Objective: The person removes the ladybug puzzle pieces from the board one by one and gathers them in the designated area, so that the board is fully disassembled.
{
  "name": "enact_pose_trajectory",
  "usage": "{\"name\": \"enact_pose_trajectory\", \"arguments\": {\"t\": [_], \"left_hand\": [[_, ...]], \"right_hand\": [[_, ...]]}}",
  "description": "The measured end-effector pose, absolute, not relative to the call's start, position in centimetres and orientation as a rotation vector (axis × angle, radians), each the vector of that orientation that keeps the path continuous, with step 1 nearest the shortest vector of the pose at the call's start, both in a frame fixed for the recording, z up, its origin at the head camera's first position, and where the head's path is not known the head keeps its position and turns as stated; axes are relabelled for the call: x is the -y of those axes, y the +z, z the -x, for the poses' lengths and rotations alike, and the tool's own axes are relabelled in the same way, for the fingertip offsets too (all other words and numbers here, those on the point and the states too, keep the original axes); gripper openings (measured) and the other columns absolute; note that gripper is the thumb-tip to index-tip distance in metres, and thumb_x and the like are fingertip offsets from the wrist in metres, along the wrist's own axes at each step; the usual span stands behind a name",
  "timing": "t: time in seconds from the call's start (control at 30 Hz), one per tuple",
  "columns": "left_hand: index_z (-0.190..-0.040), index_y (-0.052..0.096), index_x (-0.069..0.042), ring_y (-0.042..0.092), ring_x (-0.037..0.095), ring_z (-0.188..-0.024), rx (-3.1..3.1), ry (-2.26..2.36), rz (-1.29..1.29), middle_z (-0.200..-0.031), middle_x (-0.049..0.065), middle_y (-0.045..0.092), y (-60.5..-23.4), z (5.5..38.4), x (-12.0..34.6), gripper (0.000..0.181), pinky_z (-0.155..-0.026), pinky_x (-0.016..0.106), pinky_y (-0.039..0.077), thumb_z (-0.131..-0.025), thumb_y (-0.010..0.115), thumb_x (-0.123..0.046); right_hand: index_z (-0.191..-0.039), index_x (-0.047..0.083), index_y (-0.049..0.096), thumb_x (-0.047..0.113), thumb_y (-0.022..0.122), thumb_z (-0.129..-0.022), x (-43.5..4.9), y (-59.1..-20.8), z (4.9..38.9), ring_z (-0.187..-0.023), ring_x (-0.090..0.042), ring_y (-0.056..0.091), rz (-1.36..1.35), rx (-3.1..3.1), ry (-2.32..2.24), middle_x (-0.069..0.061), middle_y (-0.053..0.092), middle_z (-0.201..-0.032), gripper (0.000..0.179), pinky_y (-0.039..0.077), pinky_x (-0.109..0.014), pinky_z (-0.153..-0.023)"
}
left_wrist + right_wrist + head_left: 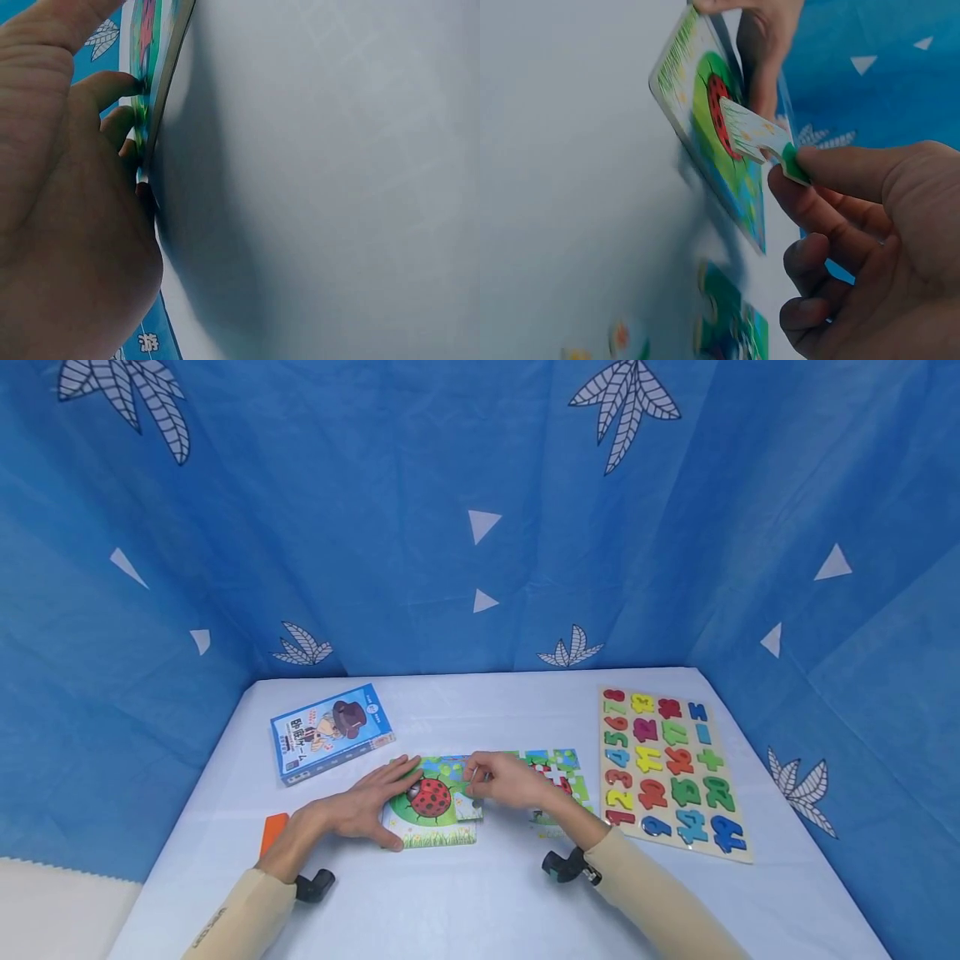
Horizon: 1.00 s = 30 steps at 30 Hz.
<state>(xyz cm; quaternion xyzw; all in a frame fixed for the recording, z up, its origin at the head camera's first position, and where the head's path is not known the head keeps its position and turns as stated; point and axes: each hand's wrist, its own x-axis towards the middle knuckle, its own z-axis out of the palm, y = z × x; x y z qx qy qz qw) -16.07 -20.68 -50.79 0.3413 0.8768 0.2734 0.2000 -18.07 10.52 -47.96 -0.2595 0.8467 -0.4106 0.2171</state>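
Observation:
A ladybug picture board [442, 837] lies flat at the middle of the table. My left hand [367, 806] rests over its left side with fingers spread, thumb at the near edge and fingertips toward the far edge. In the left wrist view the board's edge [171, 71] shows beside those fingers. Between thumb and index finger, my right hand [510, 779] pinches a jigsaw piece [754, 133] by its green end. This piece, printed with grass and flowers, is held tilted over the board's right part. The right hand's other fingers are curled loosely.
Puzzle pieces [566, 768] lie to the right, partly hidden by my right forearm. Farther right is a wooden number board [667, 768]. A blue game box [333, 731] stands at the back left, and an orange object [273, 829] lies by my left wrist.

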Motion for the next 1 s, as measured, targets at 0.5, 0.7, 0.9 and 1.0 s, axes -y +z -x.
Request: {"name": "enact_pose_trajectory", "arguments": {"t": [0.5, 0.7, 0.9, 1.0], "left_hand": [[-0.161, 0.025, -0.013, 0.0, 0.035, -0.156, -2.458, 0.745, -0.922, -0.17, 0.006, 0.007, -50.8, 15.9, 20.7, 0.113, -0.12, 0.065, 0.01, -0.074, 0.085, -0.053], [-0.161, 0.025, -0.014, 0.0, 0.034, -0.156, -2.459, 0.749, -0.919, -0.17, 0.005, 0.007, -50.8, 16.0, 20.7, 0.113, -0.121, 0.065, 0.01, -0.073, 0.085, -0.053], [-0.161, 0.025, -0.014, 0.0, 0.034, -0.156, -2.463, 0.737, -0.924, -0.17, 0.005, 0.007, -50.8, 16.0, 20.7, 0.114, -0.121, 0.065, 0.01, -0.073, 0.085, -0.054], [-0.161, 0.025, -0.014, -0.001, 0.033, -0.156, -2.461, 0.736, -0.921, -0.17, 0.005, 0.006, -50.8, 16.0, 20.7, 0.114, -0.121, 0.065, 0.009, -0.073, 0.084, -0.054]], "right_hand": [[-0.094, 0.015, 0.068, 0.013, 0.072, -0.093, -16.0, -48.1, 18.3, -0.062, -0.012, 0.054, 0.706, -2.39, -0.934, 0.002, 0.066, -0.075, 0.004, 0.046, -0.028, -0.057], [-0.089, 0.018, 0.068, 0.015, 0.074, -0.092, -16.3, -48.6, 18.2, -0.067, -0.011, 0.055, 0.708, -2.447, -0.881, 0.006, 0.062, -0.076, 0.007, 0.048, -0.026, -0.06], [-0.086, 0.02, 0.068, 0.018, 0.075, -0.091, -16.3, -48.9, 17.8, -0.063, -0.012, 0.053, 0.634, -2.487, -0.874, 0.005, 0.06, -0.072, 0.009, 0.044, -0.025, -0.055], [-0.086, 0.021, 0.068, 0.02, 0.076, -0.091, -16.3, -49.1, 17.6, -0.062, -0.012, 0.052, 0.598, -2.507, -0.868, 0.005, 0.06, -0.071, 0.009, 0.042, -0.024, -0.054]]}}
